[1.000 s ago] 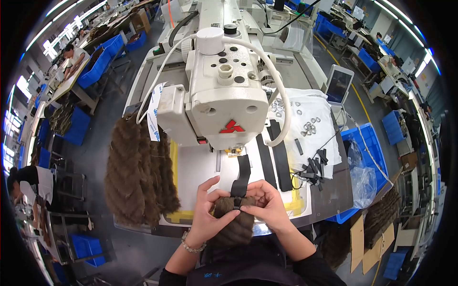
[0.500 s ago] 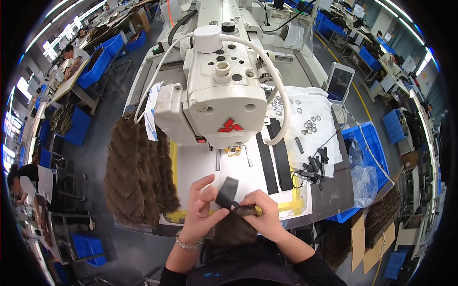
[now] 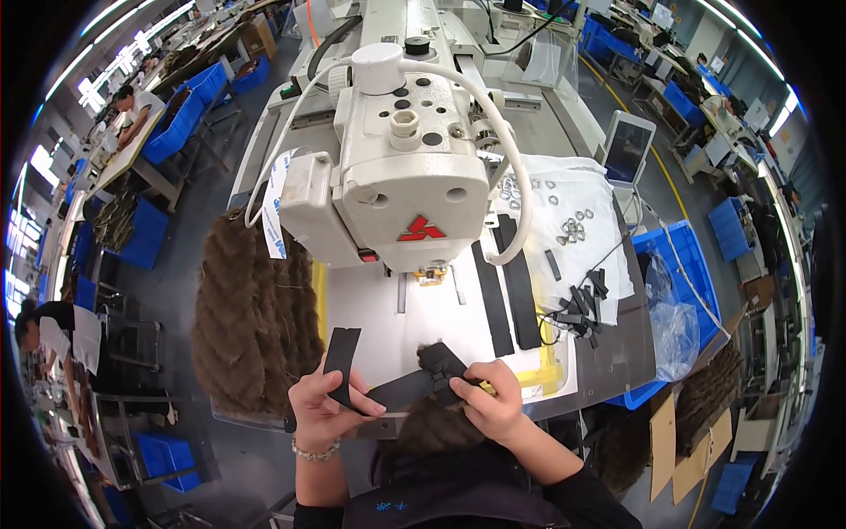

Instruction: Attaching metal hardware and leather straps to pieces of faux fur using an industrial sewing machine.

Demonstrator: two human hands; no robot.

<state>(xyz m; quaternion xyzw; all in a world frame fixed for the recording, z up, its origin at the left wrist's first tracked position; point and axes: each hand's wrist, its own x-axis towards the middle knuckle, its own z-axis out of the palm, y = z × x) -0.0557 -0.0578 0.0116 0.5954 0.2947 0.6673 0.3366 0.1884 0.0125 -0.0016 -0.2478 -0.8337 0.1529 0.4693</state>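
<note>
A wide black strap [image 3: 401,390] is stretched between my two hands in front of the sewing machine. My left hand [image 3: 324,407] grips it near one end, with the free end standing up past the thumb. My right hand [image 3: 493,401] pinches the other part, where a small black loop piece crosses the strap. Brown fur [image 3: 436,428] hangs below that part, close to my body, and a tuft shows at its upper tip. How strap and fur join is hidden.
Ahead stands a white industrial sewing machine [image 3: 410,194] over a white plate edged with yellow tape. Brown fur pieces [image 3: 256,317] lie left. On the right are long black strips [image 3: 520,309], metal rings [image 3: 573,231], short black straps [image 3: 583,309] and a blue crate [image 3: 679,273].
My left hand has moved left and down, drawing out the strap that was bunched between my hands. My right hand has shifted slightly and its part of the strap now lies spread in view.
</note>
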